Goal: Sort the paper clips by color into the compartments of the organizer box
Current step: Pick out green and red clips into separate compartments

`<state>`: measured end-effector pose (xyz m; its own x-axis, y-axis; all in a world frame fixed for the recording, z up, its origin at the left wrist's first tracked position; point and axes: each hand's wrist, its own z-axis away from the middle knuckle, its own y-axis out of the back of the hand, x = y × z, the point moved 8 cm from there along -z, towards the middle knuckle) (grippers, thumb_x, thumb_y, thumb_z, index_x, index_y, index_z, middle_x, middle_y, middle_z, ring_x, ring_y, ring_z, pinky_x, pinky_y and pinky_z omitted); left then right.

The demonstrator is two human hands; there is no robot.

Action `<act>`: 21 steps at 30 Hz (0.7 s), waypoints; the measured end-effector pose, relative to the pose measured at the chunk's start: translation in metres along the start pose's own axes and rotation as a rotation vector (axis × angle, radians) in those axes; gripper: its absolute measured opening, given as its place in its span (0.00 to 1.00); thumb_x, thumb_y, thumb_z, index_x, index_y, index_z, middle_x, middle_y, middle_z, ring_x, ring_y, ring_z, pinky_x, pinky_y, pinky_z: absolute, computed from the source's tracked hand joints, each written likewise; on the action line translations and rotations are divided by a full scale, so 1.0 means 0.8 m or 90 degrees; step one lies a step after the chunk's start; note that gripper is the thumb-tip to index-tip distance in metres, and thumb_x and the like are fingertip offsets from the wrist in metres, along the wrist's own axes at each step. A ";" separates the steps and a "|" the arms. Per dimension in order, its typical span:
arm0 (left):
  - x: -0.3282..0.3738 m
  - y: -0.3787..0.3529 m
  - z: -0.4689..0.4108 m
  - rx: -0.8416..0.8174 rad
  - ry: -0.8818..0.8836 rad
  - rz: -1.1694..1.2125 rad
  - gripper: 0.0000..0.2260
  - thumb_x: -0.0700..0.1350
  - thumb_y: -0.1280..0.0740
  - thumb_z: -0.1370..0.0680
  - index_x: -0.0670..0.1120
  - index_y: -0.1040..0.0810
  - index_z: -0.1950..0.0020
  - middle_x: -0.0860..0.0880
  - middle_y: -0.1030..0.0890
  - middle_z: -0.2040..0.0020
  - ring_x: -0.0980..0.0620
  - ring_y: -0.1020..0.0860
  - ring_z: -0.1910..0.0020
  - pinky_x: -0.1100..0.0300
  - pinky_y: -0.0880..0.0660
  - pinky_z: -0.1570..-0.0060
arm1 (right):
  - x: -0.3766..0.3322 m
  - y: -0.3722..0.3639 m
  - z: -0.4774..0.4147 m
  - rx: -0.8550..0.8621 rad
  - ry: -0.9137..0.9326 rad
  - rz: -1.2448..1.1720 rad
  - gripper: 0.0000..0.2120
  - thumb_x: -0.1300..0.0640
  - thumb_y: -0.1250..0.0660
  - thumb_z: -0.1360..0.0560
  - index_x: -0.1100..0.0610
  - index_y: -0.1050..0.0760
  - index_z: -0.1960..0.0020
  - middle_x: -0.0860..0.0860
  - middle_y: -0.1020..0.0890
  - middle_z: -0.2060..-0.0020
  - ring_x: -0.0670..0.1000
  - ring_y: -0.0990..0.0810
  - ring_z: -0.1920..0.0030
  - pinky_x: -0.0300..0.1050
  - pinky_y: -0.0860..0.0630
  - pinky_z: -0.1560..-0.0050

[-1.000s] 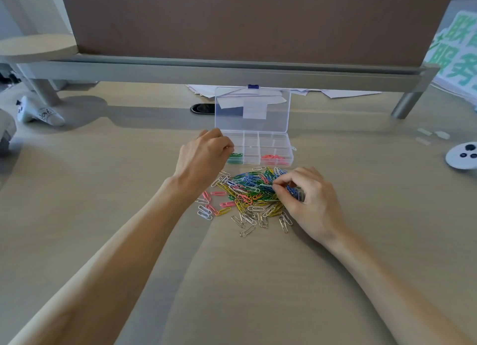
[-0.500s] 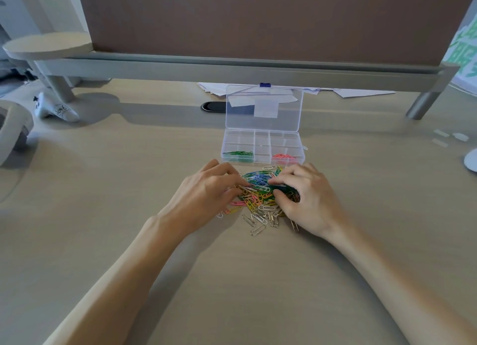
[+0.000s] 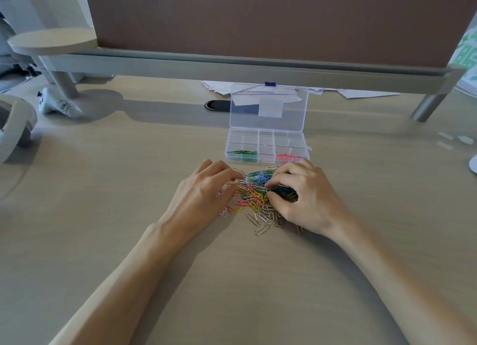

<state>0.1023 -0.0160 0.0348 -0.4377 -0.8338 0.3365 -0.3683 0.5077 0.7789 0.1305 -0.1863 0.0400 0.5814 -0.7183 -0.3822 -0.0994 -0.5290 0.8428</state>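
Two compartments of the box point(image 3: 265, 138) are in use: green clips point(image 3: 242, 152) at its near left corner, pink clips point(image 3: 287, 156) at its near right corner; its lid point(image 3: 268, 107) stands open on the far side. Unsorted pile point(image 3: 254, 198) lies on the desk point(image 3: 129, 184) just in front of the box, near but not touching it; colours mixed: blue, green, yellow, pink and silver-white; strays lie at the edge farthest from the box.

Left hand point(image 3: 204, 197) rests on the pile's edge in line with the box's left end, fingers loose and near straight, tips touching clips; no clip seen pinched. Right hand point(image 3: 308, 198) sits in line with the box's right end, thumb and fingers curled round a dark clump point(image 3: 285, 193) of what look like green and blue clips; count held cannot be told.

Assessment: sorting at an early stage; most clips lie outside the box. Clips judged very light, stiff thin wire with a smooth coat; likely slippery, flat to the desk and prone to hooking together. Recommended hold: fingertip pinch across one rounded end, or a nail under the loop to tip it up. Risk: a lifted clump may drag other colours along; check each handful before release; compartments are narrow, so release low over the box.
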 end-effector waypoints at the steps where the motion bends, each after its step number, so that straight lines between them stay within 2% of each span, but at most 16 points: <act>1: 0.003 -0.001 0.002 -0.010 -0.011 0.008 0.08 0.47 0.32 0.22 0.53 0.19 0.44 0.58 0.22 0.50 0.55 0.28 0.49 0.56 0.25 0.63 | -0.001 0.000 -0.001 -0.001 0.005 0.001 0.10 0.46 0.34 0.30 0.48 0.17 0.54 0.41 0.21 0.54 0.46 0.27 0.44 0.54 0.28 0.47; 4: 0.007 0.000 0.005 -0.030 -0.036 0.030 0.06 0.47 0.32 0.23 0.54 0.19 0.47 0.59 0.23 0.51 0.55 0.28 0.51 0.55 0.25 0.62 | -0.003 -0.001 -0.003 -0.004 0.029 0.000 0.12 0.47 0.32 0.30 0.48 0.17 0.50 0.43 0.21 0.53 0.49 0.26 0.43 0.56 0.28 0.46; 8: 0.008 -0.003 0.007 -0.049 -0.059 0.040 0.05 0.47 0.31 0.23 0.54 0.17 0.49 0.58 0.23 0.52 0.56 0.28 0.52 0.55 0.26 0.63 | -0.013 -0.001 -0.005 -0.028 0.099 0.000 0.13 0.52 0.31 0.30 0.49 0.17 0.46 0.46 0.21 0.53 0.50 0.26 0.46 0.52 0.28 0.43; 13: 0.005 -0.004 0.007 -0.046 -0.042 0.029 0.06 0.48 0.33 0.23 0.55 0.17 0.49 0.59 0.23 0.52 0.56 0.28 0.51 0.57 0.26 0.63 | -0.022 -0.005 -0.006 -0.048 0.155 0.049 0.07 0.54 0.29 0.28 0.49 0.17 0.50 0.45 0.20 0.55 0.52 0.24 0.49 0.52 0.28 0.48; 21: 0.008 -0.003 0.006 -0.038 -0.035 0.037 0.06 0.49 0.34 0.22 0.54 0.17 0.50 0.59 0.22 0.53 0.56 0.28 0.52 0.57 0.26 0.62 | -0.012 0.006 -0.010 0.007 0.104 -0.030 0.02 0.56 0.28 0.27 0.53 0.17 0.55 0.45 0.19 0.57 0.51 0.24 0.48 0.49 0.28 0.45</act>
<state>0.0965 -0.0218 0.0323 -0.5024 -0.7893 0.3530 -0.2927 0.5394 0.7895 0.1310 -0.1784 0.0507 0.7091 -0.6102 -0.3533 -0.0779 -0.5658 0.8208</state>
